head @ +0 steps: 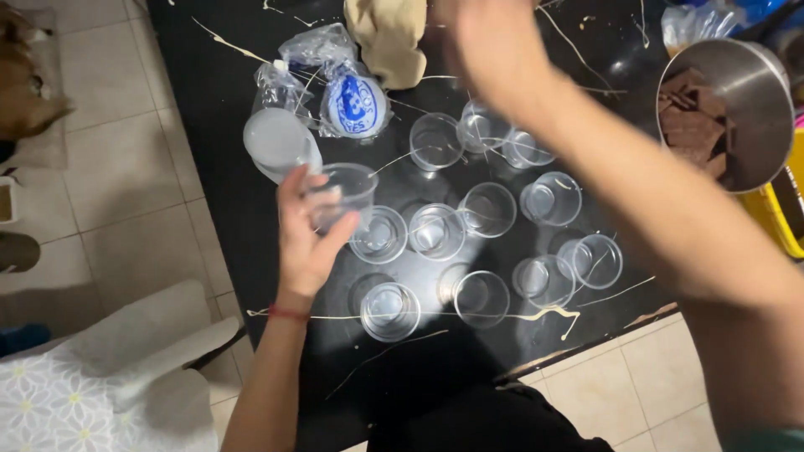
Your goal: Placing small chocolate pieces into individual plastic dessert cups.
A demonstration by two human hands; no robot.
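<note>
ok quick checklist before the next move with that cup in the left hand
1. Left hand grips the clear cup: ok.
2. Held cup lifted off the black table: ok.
3. Right hand free of any cup: cannot tell, blurred.
4. Cups on the table upright, e.g. the front cup: ok.
5. Table clean: not ok, pale drizzle streaks.
6. Metal bowl of brown pieces away from the cups: ok.

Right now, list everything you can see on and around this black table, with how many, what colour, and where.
Clear plastic cups: about eleven standing, mid table; one held.
Black splattered table: one, centre.
Clear plastic bags with blue print: a bunch, upper left.
Beige cloth: one, top edge.
Metal pot of brown pieces: one, right edge.
Red wristband: one, left wrist.
Hands: left hand holds a cup; right hand raised, blurred.
</note>
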